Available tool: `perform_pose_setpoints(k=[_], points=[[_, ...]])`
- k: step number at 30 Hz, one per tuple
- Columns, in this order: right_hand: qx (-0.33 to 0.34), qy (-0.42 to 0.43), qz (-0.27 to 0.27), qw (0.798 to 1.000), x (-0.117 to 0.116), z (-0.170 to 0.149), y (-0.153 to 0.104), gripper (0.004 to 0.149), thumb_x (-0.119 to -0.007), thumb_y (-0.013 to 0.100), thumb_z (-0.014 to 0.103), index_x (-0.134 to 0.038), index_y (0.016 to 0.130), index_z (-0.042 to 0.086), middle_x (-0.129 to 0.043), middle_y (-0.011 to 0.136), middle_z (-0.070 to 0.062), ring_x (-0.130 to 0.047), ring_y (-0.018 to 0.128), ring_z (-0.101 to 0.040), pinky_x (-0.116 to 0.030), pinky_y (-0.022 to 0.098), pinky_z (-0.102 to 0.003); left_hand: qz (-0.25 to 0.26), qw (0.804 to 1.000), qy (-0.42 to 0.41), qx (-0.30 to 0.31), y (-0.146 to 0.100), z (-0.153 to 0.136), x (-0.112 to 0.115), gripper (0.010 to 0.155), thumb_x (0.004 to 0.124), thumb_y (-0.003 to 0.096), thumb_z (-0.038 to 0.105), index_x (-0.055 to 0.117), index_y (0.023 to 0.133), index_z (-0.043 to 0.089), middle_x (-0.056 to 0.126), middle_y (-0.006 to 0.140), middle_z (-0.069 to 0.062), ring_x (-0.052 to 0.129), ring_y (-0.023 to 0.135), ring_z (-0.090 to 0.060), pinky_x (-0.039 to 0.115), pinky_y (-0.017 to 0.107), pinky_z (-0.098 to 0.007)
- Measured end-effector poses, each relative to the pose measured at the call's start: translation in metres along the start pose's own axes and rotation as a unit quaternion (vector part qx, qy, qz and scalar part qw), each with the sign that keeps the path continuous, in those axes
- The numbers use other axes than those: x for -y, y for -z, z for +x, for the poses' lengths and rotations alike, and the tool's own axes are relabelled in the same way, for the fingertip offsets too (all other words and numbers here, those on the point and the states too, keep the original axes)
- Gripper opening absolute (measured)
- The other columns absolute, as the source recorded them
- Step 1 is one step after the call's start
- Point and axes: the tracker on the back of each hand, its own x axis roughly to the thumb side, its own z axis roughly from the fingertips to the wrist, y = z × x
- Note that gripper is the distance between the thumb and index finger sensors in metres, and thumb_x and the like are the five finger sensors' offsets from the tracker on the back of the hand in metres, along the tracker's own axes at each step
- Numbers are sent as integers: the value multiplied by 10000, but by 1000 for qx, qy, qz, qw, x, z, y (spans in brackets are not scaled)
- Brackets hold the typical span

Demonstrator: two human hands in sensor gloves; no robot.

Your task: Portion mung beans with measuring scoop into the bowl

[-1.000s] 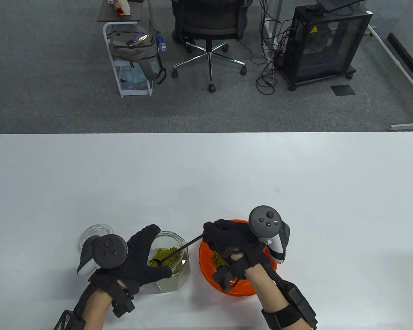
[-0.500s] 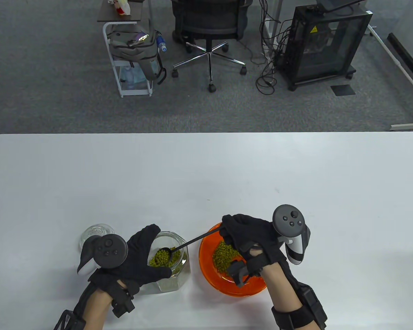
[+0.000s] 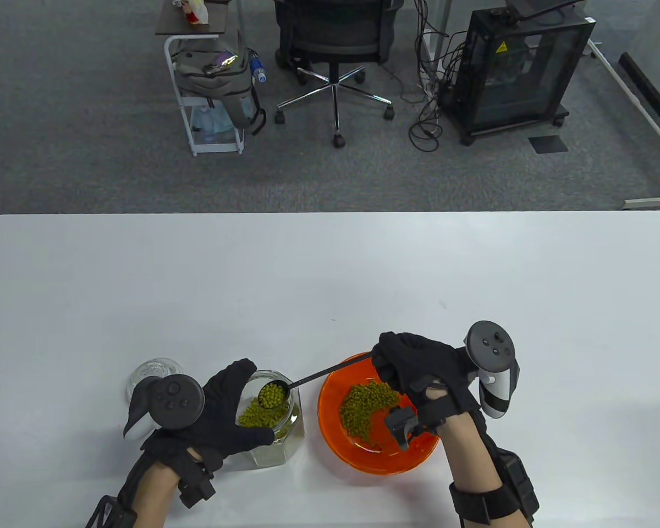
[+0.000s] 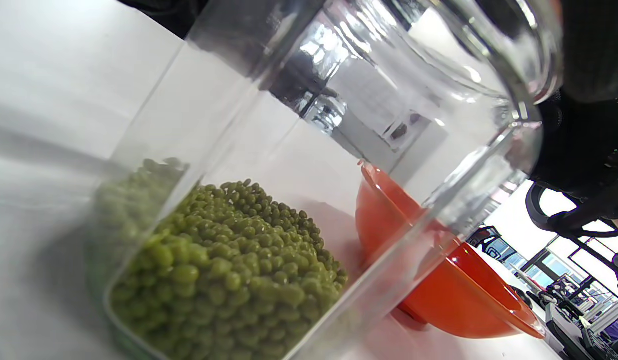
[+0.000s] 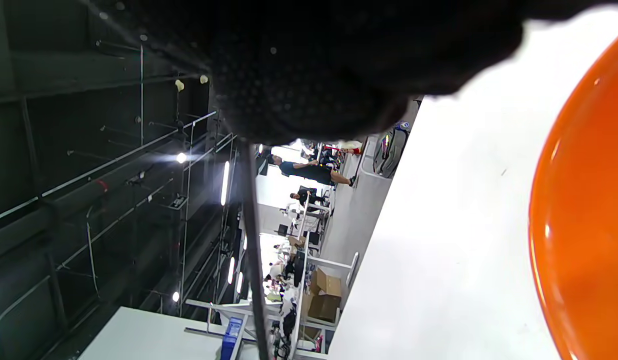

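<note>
A clear glass jar (image 3: 269, 423) part full of green mung beans (image 4: 224, 270) stands near the table's front edge. My left hand (image 3: 220, 410) grips the jar from its left side. My right hand (image 3: 412, 366) holds the thin black handle of a measuring scoop (image 3: 272, 394). The scoop's cup is heaped with beans and hangs just over the jar's mouth. Right of the jar sits an orange bowl (image 3: 335, 440) with a pile of mung beans (image 3: 366, 410) in it. In the right wrist view the scoop handle (image 5: 251, 240) runs down from my gloved fingers, beside the bowl's rim (image 5: 569, 240).
A glass lid (image 3: 151, 374) lies on the table behind my left hand. Beyond the table's far edge stand an office chair (image 3: 335, 49), a small cart with a bag (image 3: 214, 82) and a black cabinet (image 3: 520, 71).
My right hand has moved right and drawn the scoop up out of the beans; its cup now rides full at the jar's mouth. The left hand and the jar have stayed put.
</note>
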Motion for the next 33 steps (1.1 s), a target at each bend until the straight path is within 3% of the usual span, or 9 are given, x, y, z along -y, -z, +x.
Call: perform_pose_setpoints(k=[13,22,27,33], points=[[-20,52,-31,998,65,-14,-11,434,-807,491,435,-995,576,53,-1032,422,-116,-980,210,-221,-852,188,-369,1,1000,0,-1,0,-1,0,1212,823,433,824,216,1099,14,320,1156,-315,515,1041,-602,480,720,-766],[-40,6,-46,998,119,-32,-16,435,-813,493,438,-994,581,53,-1030,429,-118,-977,220,-225,-849,197,-372,0,1000,-2,0,0,-1,0,1214,823,432,826,215,1099,14,319,1155,-317,514,1041,-603,480,720,-766],[-44,-29,-55,997,131,-47,-16,435,-830,489,443,-1001,575,53,-1030,427,-121,-975,224,-229,-847,200,-375,1,1000,-3,0,0,-1,0,1213,823,433,825,213,1099,15,317,1155,-315,515,1041,-600,480,720,-766],[-28,-84,-39,995,125,-47,-20,434,-850,479,450,-1009,574,57,-1033,430,-122,-977,228,-233,-846,208,-377,0,1000,-1,0,0,0,0,1213,821,433,827,213,1099,16,319,1156,-316,515,1041,-602,480,719,-766]])
